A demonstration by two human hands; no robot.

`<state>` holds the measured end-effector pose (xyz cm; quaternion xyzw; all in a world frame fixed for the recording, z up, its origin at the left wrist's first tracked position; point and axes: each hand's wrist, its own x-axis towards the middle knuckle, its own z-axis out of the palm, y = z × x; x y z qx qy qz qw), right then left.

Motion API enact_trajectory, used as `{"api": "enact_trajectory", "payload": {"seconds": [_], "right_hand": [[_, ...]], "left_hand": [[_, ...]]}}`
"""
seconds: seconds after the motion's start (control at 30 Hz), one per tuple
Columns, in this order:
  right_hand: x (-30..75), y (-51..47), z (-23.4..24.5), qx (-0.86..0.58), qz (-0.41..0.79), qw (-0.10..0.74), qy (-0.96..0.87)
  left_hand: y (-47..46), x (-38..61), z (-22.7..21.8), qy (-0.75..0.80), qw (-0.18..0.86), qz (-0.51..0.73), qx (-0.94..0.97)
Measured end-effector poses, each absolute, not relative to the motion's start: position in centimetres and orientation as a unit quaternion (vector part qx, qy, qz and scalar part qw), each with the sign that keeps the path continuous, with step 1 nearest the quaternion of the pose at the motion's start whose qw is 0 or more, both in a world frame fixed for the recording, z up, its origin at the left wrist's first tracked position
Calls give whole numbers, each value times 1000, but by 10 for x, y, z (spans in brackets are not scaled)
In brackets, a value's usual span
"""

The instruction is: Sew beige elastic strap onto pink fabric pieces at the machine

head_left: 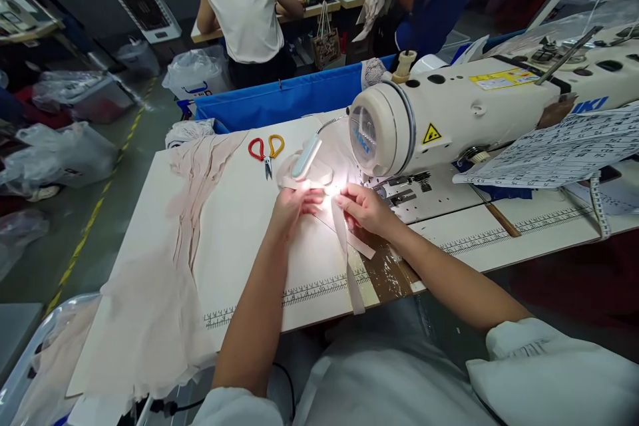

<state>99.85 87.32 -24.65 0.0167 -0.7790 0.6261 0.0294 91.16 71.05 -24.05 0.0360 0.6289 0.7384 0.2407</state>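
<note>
Under the bright lamp (pixel 306 158), my left hand (pixel 293 208) is closed on a pale pink fabric strip (pixel 341 229), its fingers pointing right. My right hand (pixel 367 210) pinches the same strip from the other side, close to the needle area of the white sewing machine (pixel 439 120). One end of the strip hangs down over the table's front edge, and another end lies slanting on the tabletop. Glare hides the exact spot between my fingertips. More pink fabric lies looped behind my left hand.
Scissors (pixel 268 154) with red and yellow handles lie beyond my left hand. Layered pink fabric (pixel 150 319) drapes over the table's left side. A printed sheet (pixel 554 146) and a tape measure (pixel 598 206) are at right. A blue fabric trough (pixel 284 101) runs behind; a person (pixel 244 10) sits beyond.
</note>
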Motion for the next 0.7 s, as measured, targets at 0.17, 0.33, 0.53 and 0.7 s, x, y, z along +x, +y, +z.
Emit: {"api": "enact_trajectory", "payload": {"seconds": [0.17,0.33,0.53,0.7], "right_hand": [[993,873,-252,-41,628,59,-775],[991,870,-255,-84,616,85,-778],[991,874,-254,-52,619,69,-781],[997,874,-248,37,643,-75,-761]], "left_hand": [[702,921,-230,685,452,550,156],[706,949,-220,678,505,451,286],[702,941,-230,688,388,579,204],[698,913,-232,657,243,709,78]]}}
